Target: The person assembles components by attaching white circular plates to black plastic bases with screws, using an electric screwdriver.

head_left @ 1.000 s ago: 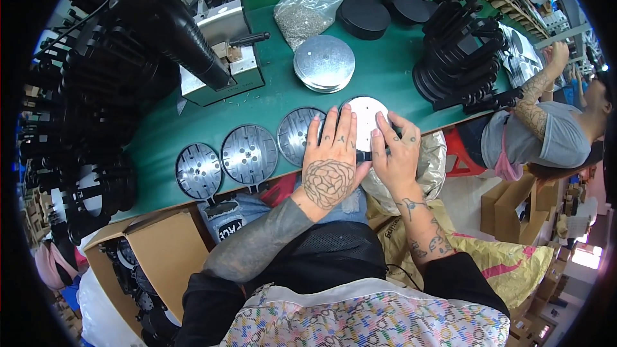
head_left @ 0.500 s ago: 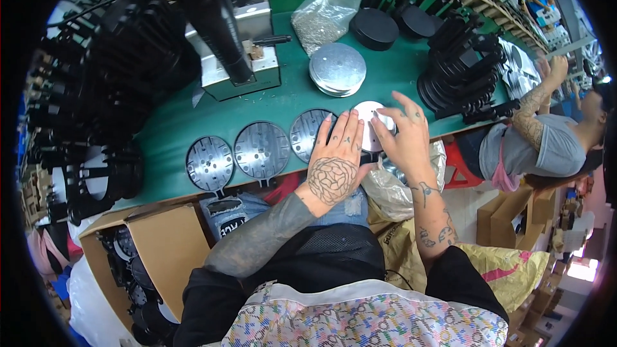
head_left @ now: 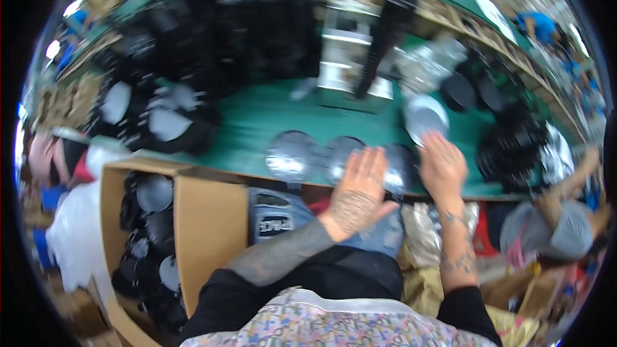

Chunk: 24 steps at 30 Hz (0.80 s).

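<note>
Several round plates with short handles lie in a row along the near edge of the green bench: a left plate, a middle plate and a right plate. My left hand is open, fingers stretched out over the middle and right plates, holding nothing I can see. Further right, my right hand reaches up to the near edge of a stack of silver metal discs. Its fingers are blurred, so their grip is unclear. Whatever lies beneath that hand is hidden.
A metal machine stands behind the plates, beside a clear plastic bag. Black handled parts are piled at the right, and more at the left. An open cardboard box of black parts stands at my left. Another person sits at the right.
The view has swung left, shifting the bench rightward in the picture. My right hand has left the white disc on the rightmost plate for the disc stack. My left hand has moved nearer me.
</note>
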Each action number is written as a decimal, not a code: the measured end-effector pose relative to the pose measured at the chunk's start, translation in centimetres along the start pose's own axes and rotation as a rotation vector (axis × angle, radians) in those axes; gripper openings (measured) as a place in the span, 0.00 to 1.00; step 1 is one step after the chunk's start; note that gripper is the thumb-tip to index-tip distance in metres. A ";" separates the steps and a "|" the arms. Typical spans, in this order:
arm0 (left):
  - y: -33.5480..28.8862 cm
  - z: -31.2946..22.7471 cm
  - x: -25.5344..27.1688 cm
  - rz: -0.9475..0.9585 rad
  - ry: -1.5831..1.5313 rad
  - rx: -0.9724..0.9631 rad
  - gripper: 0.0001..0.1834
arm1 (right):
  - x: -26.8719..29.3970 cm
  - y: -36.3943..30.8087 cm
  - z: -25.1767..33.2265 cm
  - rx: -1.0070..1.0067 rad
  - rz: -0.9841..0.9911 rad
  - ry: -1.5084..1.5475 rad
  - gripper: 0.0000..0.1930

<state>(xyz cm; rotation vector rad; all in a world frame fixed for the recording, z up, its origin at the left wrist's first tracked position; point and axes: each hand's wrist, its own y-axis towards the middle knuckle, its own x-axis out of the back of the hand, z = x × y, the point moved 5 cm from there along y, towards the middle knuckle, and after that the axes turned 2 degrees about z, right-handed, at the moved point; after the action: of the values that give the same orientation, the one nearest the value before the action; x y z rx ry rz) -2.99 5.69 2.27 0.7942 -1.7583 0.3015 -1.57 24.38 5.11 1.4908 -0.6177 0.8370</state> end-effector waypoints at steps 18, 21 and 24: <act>-0.7 -0.2 -2.0 -0.043 -0.087 -0.013 0.53 | 0.0 -3.5 3.0 -0.687 0.259 0.495 0.15; -0.7 -0.3 -1.6 -0.011 -0.105 -0.018 0.52 | 0.9 -3.8 3.3 -0.613 0.320 0.339 0.15; -0.2 -0.9 -2.1 -0.008 -0.127 -0.063 0.51 | 1.5 -4.4 4.0 -0.497 0.276 0.236 0.16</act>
<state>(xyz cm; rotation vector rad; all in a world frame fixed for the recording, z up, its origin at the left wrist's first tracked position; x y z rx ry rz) -1.86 6.77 0.58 0.7887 -1.8734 0.1930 3.42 21.04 3.76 0.8549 -0.7958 0.9683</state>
